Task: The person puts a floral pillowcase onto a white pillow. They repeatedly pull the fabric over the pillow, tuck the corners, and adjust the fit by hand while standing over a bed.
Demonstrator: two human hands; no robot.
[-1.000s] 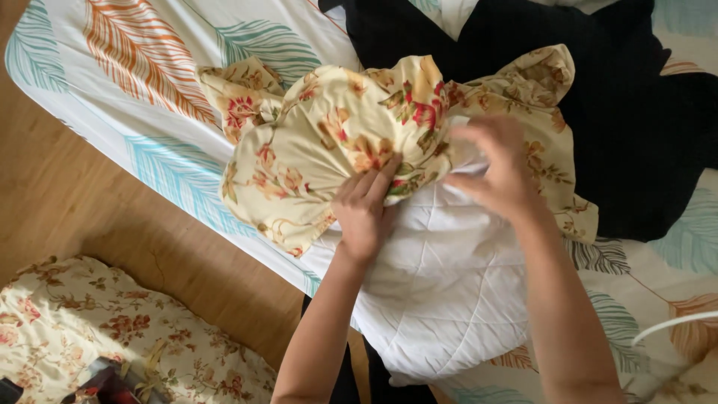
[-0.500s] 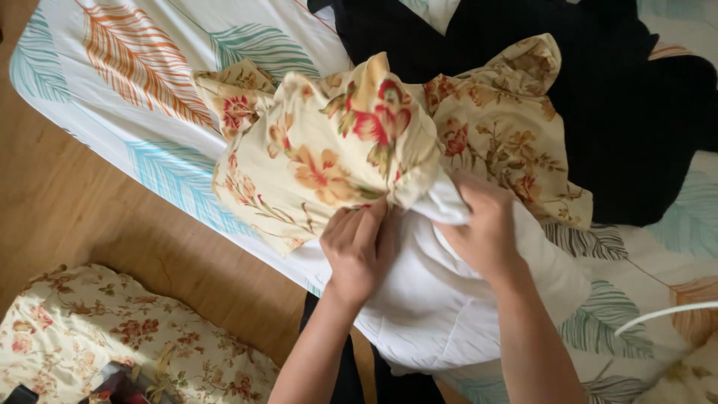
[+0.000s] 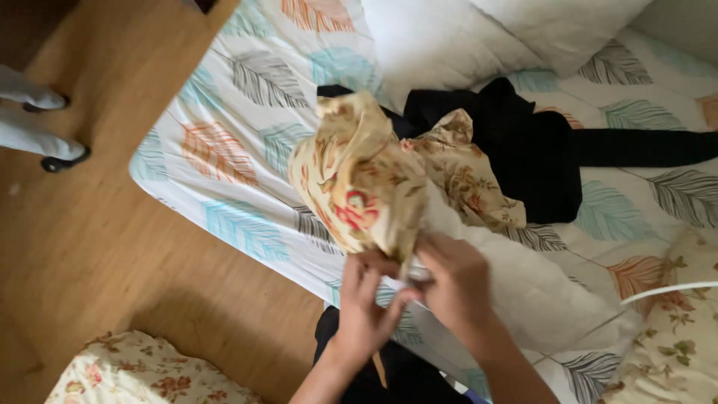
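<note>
A cream floral pillowcase [image 3: 359,176] is bunched up and lifted over one end of a white quilted pillow [image 3: 523,288] that lies across the bed's near edge. My left hand [image 3: 366,299] and my right hand [image 3: 452,280] sit close together at the lower edge of the pillowcase, both pinching its cloth and the pillow's corner. The part of the pillow inside the case is hidden.
The bed [image 3: 247,150] has a sheet with a feather print. A black garment [image 3: 538,150] lies behind the pillowcase, white pillows [image 3: 464,37] at the back. Another floral pillow [image 3: 142,370] lies on the wooden floor [image 3: 97,247]. Another person's feet [image 3: 45,123] stand at far left.
The pillowcase has been pulled up and gathered into a tighter bunch. Both hands have come together at its lower edge. The view has swung toward the head of the bed.
</note>
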